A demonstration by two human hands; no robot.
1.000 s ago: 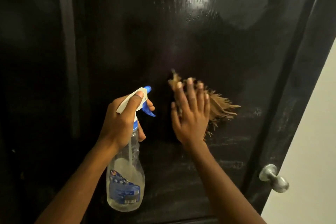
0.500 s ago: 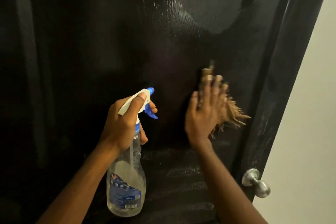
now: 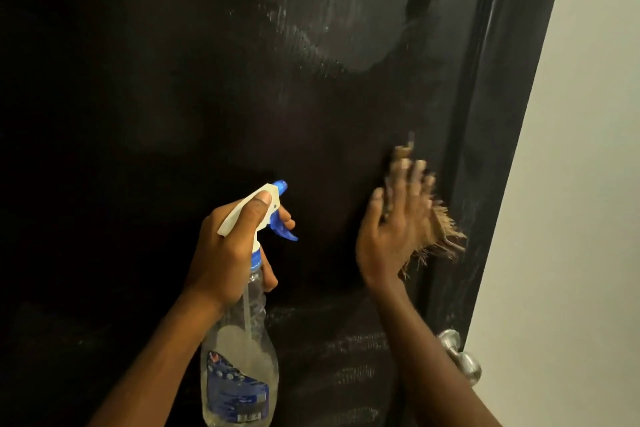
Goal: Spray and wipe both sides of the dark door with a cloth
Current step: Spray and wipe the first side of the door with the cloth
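At the edge of the door [image 3: 207, 80], our right hand [image 3: 391, 229], fingers [image 3: 417, 177] spread, presses the cloth [image 3: 443, 232] mid-wipe (left hand [image 3: 225, 250] grips the spray bottle [image 3: 239, 367]); next, likely the streaked lower panel.

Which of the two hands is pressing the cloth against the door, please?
The right hand, fingers spread over the frayed tan cloth on the door; the left hand instead grips the spray bottle.

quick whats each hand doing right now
Left hand: closed, holding the spray bottle by its neck.
Right hand: open, pressing the cloth flat against the door.
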